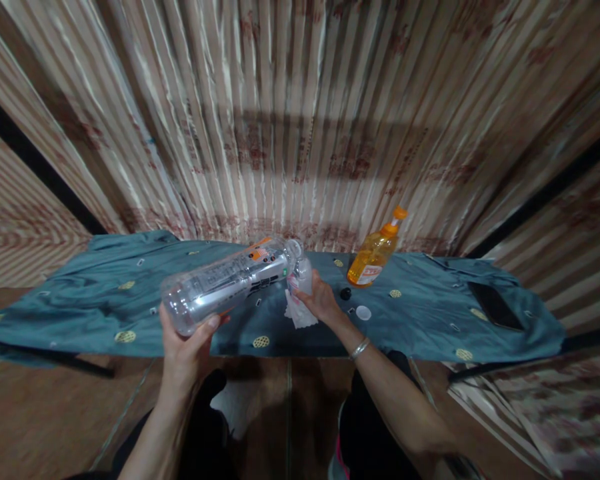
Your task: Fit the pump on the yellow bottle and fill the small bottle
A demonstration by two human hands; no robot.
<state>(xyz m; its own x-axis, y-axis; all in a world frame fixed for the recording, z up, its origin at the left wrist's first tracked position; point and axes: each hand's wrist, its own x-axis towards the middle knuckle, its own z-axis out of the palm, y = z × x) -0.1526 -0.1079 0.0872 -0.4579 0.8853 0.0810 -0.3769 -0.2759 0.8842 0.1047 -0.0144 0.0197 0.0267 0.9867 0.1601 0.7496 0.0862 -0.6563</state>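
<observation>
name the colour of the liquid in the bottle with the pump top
Amber-yellow, seen through the clear bottle; it shows best in the head view.

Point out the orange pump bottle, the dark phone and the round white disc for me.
Orange pump bottle (375,258): head view, on its body, above the label.
Dark phone (495,306): head view, middle of its flat face.
Round white disc (363,313): head view, centre of its top.

Dim, shadowed, perhaps slightly blurred.
</observation>
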